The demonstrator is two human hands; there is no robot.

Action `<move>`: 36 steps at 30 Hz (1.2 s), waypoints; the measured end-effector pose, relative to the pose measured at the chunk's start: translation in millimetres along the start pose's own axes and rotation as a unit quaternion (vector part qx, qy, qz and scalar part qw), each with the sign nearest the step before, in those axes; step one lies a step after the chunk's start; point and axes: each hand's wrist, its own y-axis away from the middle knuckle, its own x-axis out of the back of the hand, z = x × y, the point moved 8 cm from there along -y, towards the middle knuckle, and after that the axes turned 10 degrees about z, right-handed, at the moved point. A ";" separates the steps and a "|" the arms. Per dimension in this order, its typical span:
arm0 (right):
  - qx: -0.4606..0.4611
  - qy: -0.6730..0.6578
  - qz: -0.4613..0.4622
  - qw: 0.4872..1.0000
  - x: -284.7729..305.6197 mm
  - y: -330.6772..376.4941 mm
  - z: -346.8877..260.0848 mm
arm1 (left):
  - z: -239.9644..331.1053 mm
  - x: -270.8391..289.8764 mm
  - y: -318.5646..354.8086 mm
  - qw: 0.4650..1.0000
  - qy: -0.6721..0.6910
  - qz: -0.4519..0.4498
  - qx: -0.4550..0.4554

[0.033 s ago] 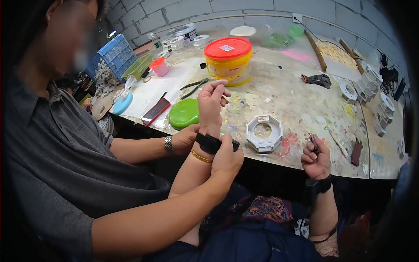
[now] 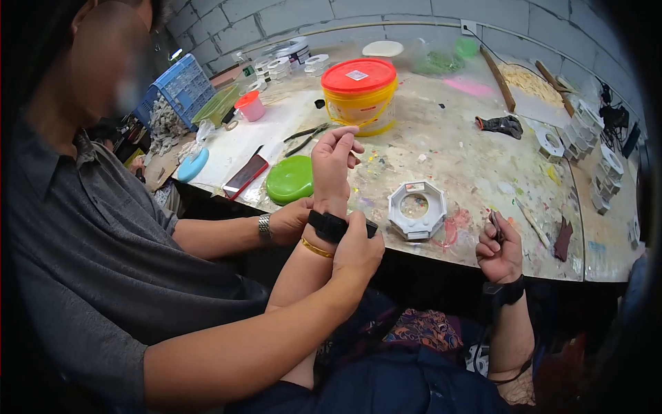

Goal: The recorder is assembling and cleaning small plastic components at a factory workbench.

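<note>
My left hand [image 2: 334, 165] is raised at the table's edge, palm up, its fingers loosely bent and nothing visible in it. A black strap device [image 2: 329, 226] sits round my left wrist, above a gold bangle [image 2: 317, 248]. Another person's right hand [image 2: 358, 248] grips the strap, and that person's left hand [image 2: 289, 219] touches it from the other side. My right hand [image 2: 500, 250] is closed on a small dark thing [image 2: 495, 226], mostly hidden by the fingers. A black wristband [image 2: 503, 292] is on that wrist. Between my hands lies a white octagonal frame [image 2: 416, 211].
A yellow bucket with a red lid [image 2: 358, 96] stands behind my left hand. Near it are pliers [image 2: 303, 140], a green round lid [image 2: 289, 181] and a phone [image 2: 245, 176]. A dark glove [image 2: 500, 125] and stacked white frames [image 2: 585, 127] are at right.
</note>
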 end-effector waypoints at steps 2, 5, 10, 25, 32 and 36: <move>0.001 0.002 -0.008 1.000 1.3 -0.1 -0.2 | -0.8 2.2 0.6 1.000 -0.003 0.016 0.010; -0.003 0.003 0.005 1.000 3.9 -2.7 3.4 | 3.4 4.1 0.4 1.000 0.000 0.029 0.007; -0.011 0.000 0.012 1.000 3.4 -4.5 8.5 | 14.0 4.6 -0.2 1.000 -0.006 0.015 -0.011; 0.001 0.007 0.016 1.000 8.0 -1.8 9.8 | -2.5 17.9 -3.3 0.999 -0.029 0.031 0.016; -0.001 0.018 0.006 1.000 7.4 -1.8 12.6 | 0.5 16.1 6.1 0.998 0.005 0.039 0.043; -0.002 0.017 -0.001 1.000 4.9 -1.6 16.3 | 16.4 19.8 7.5 0.999 -0.018 0.041 -0.008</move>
